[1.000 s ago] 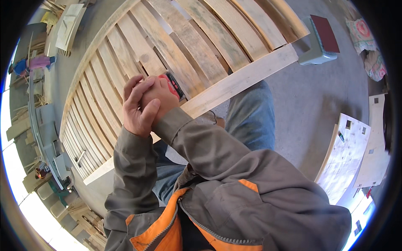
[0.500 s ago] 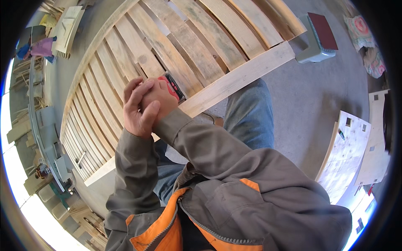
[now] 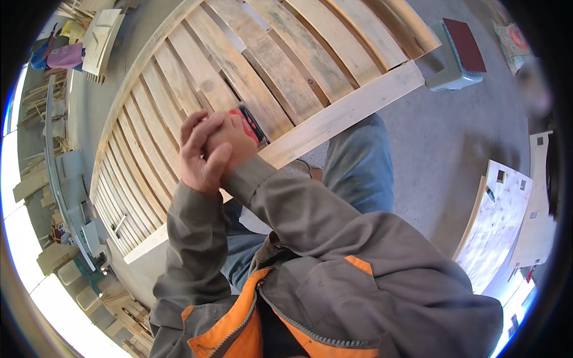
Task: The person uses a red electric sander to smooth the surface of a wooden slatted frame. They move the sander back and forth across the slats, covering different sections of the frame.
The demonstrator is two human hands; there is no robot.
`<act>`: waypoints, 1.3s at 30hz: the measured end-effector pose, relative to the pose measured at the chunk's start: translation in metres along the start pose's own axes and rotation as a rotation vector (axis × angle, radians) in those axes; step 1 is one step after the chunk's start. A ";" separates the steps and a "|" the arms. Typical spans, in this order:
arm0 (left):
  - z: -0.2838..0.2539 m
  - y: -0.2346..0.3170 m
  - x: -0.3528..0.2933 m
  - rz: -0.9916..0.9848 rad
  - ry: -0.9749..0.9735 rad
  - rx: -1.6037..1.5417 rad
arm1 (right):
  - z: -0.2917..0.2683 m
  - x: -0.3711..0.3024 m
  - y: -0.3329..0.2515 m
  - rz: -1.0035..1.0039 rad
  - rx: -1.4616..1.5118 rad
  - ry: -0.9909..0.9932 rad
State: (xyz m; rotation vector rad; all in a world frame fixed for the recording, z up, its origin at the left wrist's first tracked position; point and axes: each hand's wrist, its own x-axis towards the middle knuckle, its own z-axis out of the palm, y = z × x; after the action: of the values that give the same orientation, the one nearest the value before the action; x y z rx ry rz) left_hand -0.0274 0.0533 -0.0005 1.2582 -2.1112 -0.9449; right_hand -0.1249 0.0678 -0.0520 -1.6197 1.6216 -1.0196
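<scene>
A red-and-black power tool (image 3: 253,124), seemingly a sander, rests on the slats near the close rail of a pale wooden slatted frame (image 3: 346,119). My right hand (image 3: 239,143) is closed round its red body, palm downward. Over the back of that hand lies my left hand (image 3: 206,161), its fingers curled around my right hand and its thumb bent along the side. Most of the tool's body is hidden under both hands. Its black edge shows beyond the right knuckles.
My jeans-covered knee (image 3: 361,161) sits under the frame's near rail. A grey stool (image 3: 456,74) with a dark red top stands at the frame's right end. Pale boards with square holes (image 3: 495,215) lean at the right. Wood pieces (image 3: 54,155) are stacked along the left.
The whole scene has shifted slightly rightward in the picture. Both hands keep the same grip, and the tool stays at about the same spot on the slats. A blur now covers the sacks at right.
</scene>
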 end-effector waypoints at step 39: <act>0.006 0.015 -0.002 0.014 -0.002 0.098 | 0.015 -0.004 0.012 -0.041 -0.054 0.046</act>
State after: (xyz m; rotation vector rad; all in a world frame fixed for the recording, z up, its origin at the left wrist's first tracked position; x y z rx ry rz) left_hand -0.0389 0.0615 0.0070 1.2891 -2.1883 -0.8456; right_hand -0.1185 0.0700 -0.0702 -1.6823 1.6656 -1.0493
